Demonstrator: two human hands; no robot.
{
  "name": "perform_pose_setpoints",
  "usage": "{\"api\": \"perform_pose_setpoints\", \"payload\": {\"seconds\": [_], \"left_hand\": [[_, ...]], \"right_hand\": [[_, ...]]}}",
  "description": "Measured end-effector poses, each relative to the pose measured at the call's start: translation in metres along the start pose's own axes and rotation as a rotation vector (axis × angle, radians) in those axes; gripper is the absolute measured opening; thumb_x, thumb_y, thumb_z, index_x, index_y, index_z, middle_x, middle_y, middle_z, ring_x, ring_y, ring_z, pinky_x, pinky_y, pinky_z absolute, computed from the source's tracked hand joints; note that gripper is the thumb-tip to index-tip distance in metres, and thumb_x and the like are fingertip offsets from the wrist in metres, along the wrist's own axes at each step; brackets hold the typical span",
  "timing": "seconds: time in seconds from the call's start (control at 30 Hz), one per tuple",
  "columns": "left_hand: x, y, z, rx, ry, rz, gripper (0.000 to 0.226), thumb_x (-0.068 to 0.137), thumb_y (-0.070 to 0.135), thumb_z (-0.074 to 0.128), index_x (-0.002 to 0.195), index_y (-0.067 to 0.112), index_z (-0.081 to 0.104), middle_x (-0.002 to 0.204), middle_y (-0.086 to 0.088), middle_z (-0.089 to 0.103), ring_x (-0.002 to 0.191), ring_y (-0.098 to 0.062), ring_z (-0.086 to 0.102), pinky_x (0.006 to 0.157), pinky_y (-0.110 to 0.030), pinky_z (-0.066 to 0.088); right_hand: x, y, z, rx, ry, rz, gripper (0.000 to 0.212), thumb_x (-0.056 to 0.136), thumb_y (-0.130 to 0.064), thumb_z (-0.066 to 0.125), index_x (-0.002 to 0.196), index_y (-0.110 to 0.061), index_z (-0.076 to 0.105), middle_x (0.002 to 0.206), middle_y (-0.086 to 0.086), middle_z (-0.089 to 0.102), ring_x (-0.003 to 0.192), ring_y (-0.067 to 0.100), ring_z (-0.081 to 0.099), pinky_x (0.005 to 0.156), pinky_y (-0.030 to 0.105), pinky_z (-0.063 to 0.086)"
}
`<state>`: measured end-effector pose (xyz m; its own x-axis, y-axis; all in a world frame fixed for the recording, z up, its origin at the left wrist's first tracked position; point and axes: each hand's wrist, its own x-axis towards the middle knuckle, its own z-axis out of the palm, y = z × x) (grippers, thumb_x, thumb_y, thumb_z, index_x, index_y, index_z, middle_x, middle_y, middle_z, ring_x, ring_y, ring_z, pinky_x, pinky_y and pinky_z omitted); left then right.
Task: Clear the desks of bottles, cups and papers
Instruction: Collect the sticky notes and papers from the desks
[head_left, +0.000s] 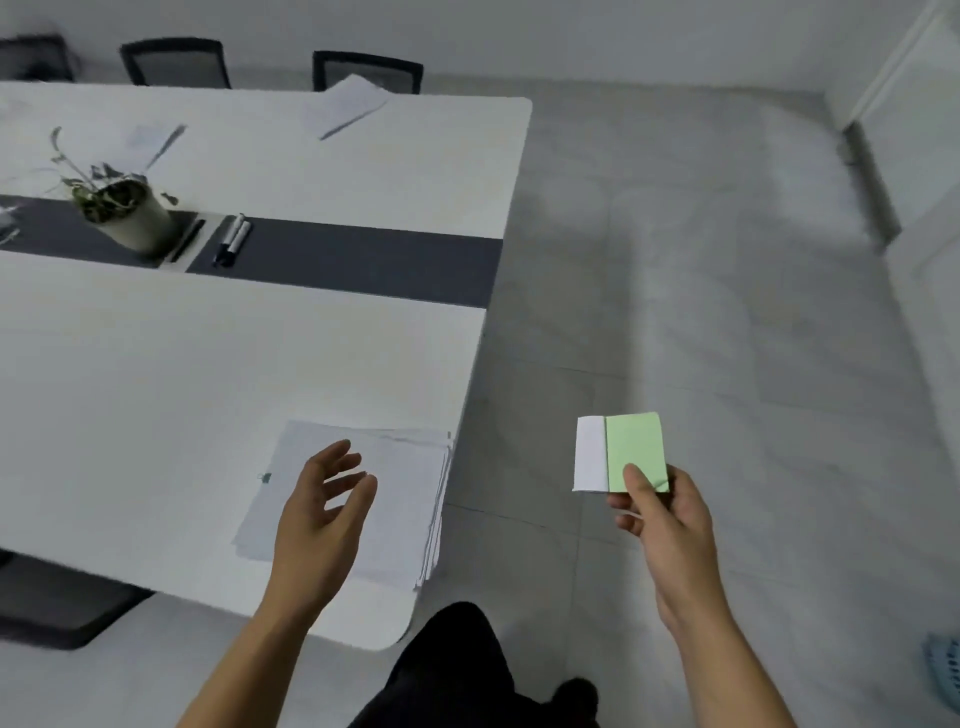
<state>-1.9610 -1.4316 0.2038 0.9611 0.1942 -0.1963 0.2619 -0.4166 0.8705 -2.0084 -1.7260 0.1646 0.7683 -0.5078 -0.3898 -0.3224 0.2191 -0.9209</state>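
A stack of white papers (400, 493) lies at the near right corner of the white desk (208, 364), with a small green clip on its left edge. My left hand (324, 499) hovers just over the stack, fingers spread and relaxed, holding nothing. Out over the floor to the right of the desk, my right hand (657, 512) pinches a small pad of green and white notes (621, 452) between thumb and fingers. More papers lie at the far edge of the desk (345, 106), and another sheet (150, 137) sits behind the plant.
A potted plant (122, 208) stands on the dark centre strip (363, 260), with two markers (232, 240) and a black pen (188, 240) beside it. Black chairs (366, 70) line the far side. Grey tiled floor lies right of the desk; a blue object (943, 670) peeks in low right.
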Motion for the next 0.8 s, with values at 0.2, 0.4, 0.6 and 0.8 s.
{"api": "perform_pose_setpoints", "payload": {"seconds": [0.2,0.4,0.6,0.8], "left_hand": [[0.006,-0.012,0.025,-0.094,0.216,-0.160,0.040,0.096,0.021,0.062,0.135,0.027,0.053,0.124,0.013,0.063,0.111,-0.008,0.062,0.095,-0.044,0.053],[0.058,-0.020,0.049,-0.216,0.346,-0.283,0.038,0.096,0.020,0.061,0.133,0.030,0.053,0.123,0.012,0.063,0.110,-0.011,0.062,0.094,-0.046,0.053],[0.107,0.000,0.047,-0.287,0.500,-0.315,0.040,0.097,0.023,0.059,0.136,0.029,0.050,0.124,0.012,0.062,0.112,-0.009,0.061,0.094,-0.040,0.053],[0.110,0.003,0.047,-0.339,0.721,-0.415,0.038,0.097,0.021,0.060,0.133,0.030,0.052,0.124,0.013,0.062,0.113,-0.011,0.060,0.096,-0.044,0.053]], "right_hand": [[0.077,-0.025,0.044,-0.122,-0.262,0.022,0.016,0.098,-0.024,0.061,0.113,-0.020,0.064,0.097,-0.001,0.073,0.081,0.012,0.069,0.074,0.033,0.054],[0.140,-0.049,0.109,-0.294,-0.448,0.041,0.019,0.098,-0.025,0.061,0.115,-0.018,0.063,0.098,0.001,0.073,0.082,0.012,0.070,0.074,0.031,0.055],[0.187,-0.091,0.185,-0.432,-0.670,-0.020,0.020,0.098,-0.026,0.060,0.117,-0.020,0.062,0.102,0.000,0.073,0.082,0.010,0.070,0.072,0.027,0.055],[0.216,-0.092,0.256,-0.534,-0.930,0.014,0.019,0.099,-0.022,0.059,0.117,-0.017,0.061,0.105,0.001,0.071,0.081,0.008,0.070,0.070,0.026,0.054]]}}
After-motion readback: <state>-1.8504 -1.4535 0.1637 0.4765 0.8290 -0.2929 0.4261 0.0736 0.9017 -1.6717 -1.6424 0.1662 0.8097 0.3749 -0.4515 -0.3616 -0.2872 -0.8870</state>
